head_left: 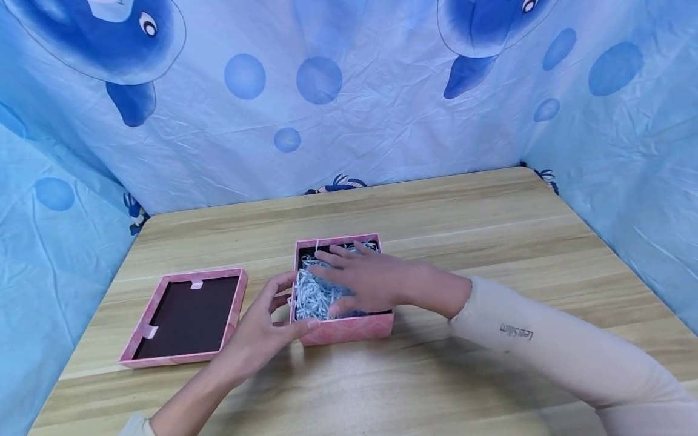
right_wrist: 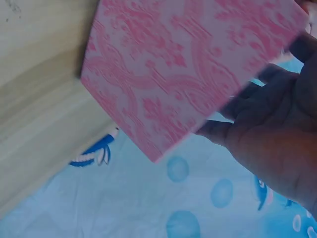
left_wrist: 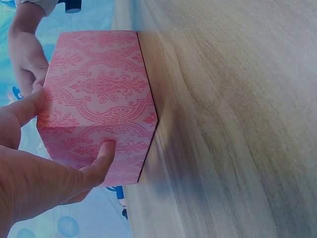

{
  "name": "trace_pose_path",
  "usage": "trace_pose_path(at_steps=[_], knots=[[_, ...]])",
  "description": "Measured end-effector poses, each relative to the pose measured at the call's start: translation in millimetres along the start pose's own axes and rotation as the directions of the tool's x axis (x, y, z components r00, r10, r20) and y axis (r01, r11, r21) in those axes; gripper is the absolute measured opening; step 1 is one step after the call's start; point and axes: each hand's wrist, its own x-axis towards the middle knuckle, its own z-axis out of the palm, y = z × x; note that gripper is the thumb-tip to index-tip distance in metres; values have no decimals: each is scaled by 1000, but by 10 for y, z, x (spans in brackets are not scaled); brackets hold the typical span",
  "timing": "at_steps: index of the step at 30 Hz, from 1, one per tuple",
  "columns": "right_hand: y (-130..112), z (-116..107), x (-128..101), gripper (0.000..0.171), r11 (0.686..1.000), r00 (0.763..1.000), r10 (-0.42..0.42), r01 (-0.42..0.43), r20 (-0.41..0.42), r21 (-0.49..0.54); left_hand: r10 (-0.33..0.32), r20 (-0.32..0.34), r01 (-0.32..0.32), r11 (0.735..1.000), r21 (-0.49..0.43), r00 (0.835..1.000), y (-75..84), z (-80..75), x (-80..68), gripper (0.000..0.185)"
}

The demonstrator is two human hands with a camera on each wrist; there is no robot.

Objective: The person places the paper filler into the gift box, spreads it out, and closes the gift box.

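A pink patterned gift box [head_left: 349, 330] stands on the table with pale blue shredded paper [head_left: 316, 297] inside and a dark lining. My left hand [head_left: 262, 333] grips its near left corner, thumb on the front wall and fingers along the left side. The left wrist view shows that hand [left_wrist: 54, 183] against the box's floral pattern [left_wrist: 109, 84]. Over the box, my right hand [head_left: 371, 278] lies palm down with fingers spread, covering part of the shredded paper. In the right wrist view this hand [right_wrist: 267, 119] reaches across the box's top edge, and its fingertips are hidden behind the wall.
The box lid [head_left: 237, 303] lies upturned on the left of the table, its dark inside and two pale ribbon tabs [head_left: 149, 331] showing. Blue curtains [head_left: 382, 139] with whales and bubbles enclose the wood-grain table [head_left: 491, 242] at the back and sides.
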Motion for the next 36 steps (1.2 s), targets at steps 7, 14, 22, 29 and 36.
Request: trace_pose_path(at_steps=[7,14,22,29,36], knots=[[47,-92,17,74,999,983,-46,42,-177,-27,14,-1,-14,1000,-12,1000,-6,1,1,79],[158,10,263,72,997,980,-3,-11,-201,-71,10,-3,-10,1000,2,1000,-13,5,3,79],[93,195,289,79,962,988,-22,-20,-150,-273,3,-8,-3,1000,29,1000,-3,2,0,79],[5,264,236,77,937,994,-26,-11,-102,-350,-5,0,5,1000,12,1000,-1,-3,-7,76],[-7,288,249,78,960,996,-57,34,-75,-277,-10,0,10,1000,4,1000,-7,1,-16,75]])
